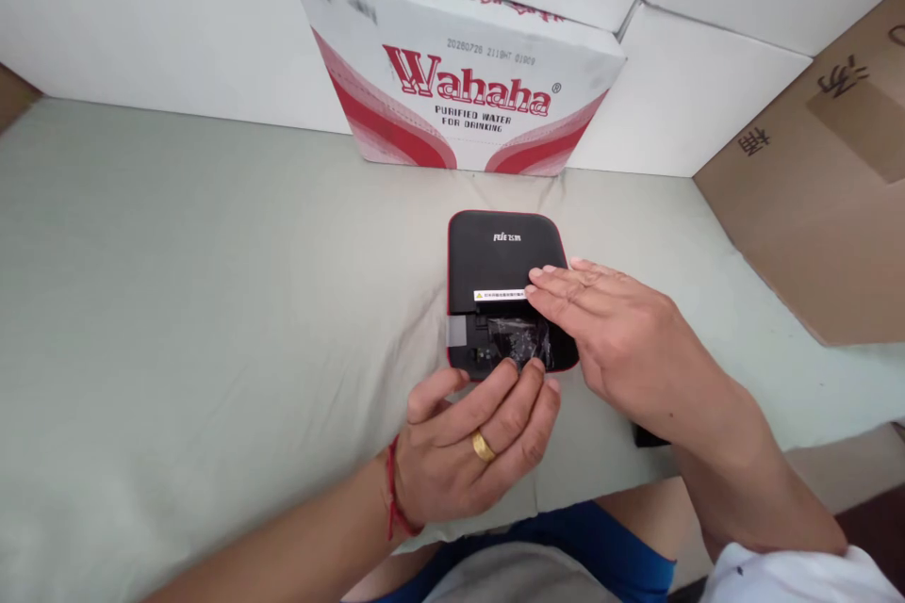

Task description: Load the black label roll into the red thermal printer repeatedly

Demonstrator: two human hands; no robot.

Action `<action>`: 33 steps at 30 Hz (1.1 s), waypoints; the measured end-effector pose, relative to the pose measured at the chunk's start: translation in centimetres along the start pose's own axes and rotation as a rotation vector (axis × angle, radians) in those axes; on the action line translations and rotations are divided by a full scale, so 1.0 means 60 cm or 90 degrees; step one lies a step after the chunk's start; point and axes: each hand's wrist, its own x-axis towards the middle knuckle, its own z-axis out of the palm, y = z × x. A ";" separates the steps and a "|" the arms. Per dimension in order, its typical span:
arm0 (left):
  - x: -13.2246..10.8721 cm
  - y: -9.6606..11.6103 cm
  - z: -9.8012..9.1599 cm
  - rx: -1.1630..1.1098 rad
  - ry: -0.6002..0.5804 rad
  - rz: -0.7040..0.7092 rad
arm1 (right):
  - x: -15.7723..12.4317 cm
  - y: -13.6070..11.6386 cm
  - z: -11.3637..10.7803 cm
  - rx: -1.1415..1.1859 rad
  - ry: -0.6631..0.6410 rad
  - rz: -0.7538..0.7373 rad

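A black square device (499, 254) with a thin red rim and a white logo lies flat on the pale green cloth. A white warning sticker crosses its middle, and its near part shows an open recess with crinkled clear plastic (519, 339). My right hand (608, 330) lies flat on the device's right side, fingers stretched out and pressing it. My left hand (473, 438), with a gold ring and a red wrist cord, has its fingers curled at the near edge, fingertips touching the plastic in the recess.
A white and red Wahaha water carton (459, 66) stands upright just behind the device. White boxes (141, 9) line the back. A brown cardboard sheet (813, 207) leans at the right. A small dark object (647, 438) shows under my right wrist.
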 end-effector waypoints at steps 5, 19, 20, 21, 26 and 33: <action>-0.003 0.004 0.005 -0.016 0.015 -0.014 | -0.005 -0.023 0.008 -0.075 0.027 -0.002; -0.009 -0.025 0.010 -0.190 0.109 -0.127 | -0.048 -0.030 0.060 0.133 0.213 0.076; -0.012 -0.033 0.012 -0.212 0.133 -0.199 | -0.053 -0.032 0.062 0.156 0.219 0.056; -0.015 -0.043 0.014 -0.238 0.147 -0.286 | -0.058 -0.034 0.064 0.176 0.222 0.033; -0.025 -0.100 0.037 -0.528 0.044 -0.558 | -0.071 -0.036 0.076 0.261 0.232 -0.014; -0.024 -0.123 0.057 -0.772 -0.027 -0.609 | -0.070 -0.032 0.079 0.289 0.236 -0.029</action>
